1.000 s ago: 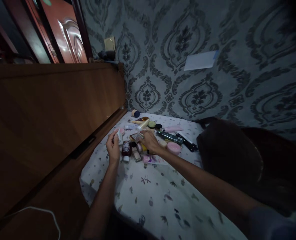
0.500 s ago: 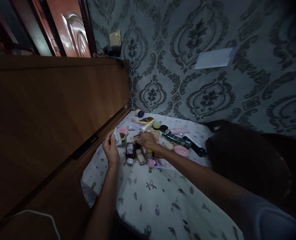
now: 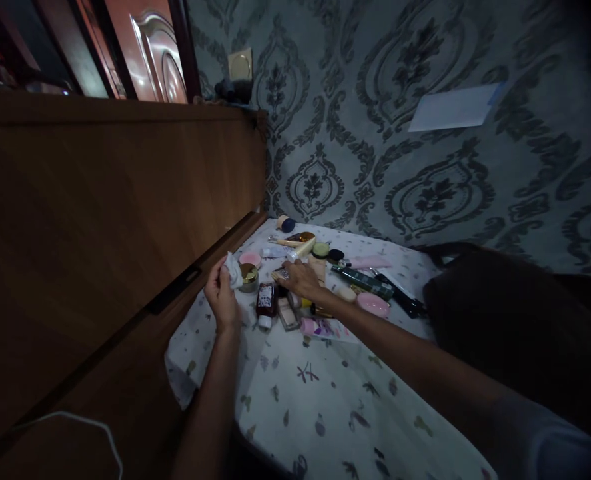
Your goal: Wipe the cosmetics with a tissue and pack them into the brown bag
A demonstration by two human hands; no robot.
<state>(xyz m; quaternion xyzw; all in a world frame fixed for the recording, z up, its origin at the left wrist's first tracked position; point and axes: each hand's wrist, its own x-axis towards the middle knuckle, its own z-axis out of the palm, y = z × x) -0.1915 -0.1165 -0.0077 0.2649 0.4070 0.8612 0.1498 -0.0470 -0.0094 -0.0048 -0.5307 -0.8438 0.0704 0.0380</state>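
Head feed: I look forward and down from the near side of the table (image 3: 335,380), facing the wall (image 3: 355,127) behind it.

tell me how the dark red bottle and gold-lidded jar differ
The bottle has a white cap, the jar a gold lid. The bottle is long, the jar squat and round. The bottle's cap is at its near end, the jar's lid on top. Both rest on the patterned cloth.
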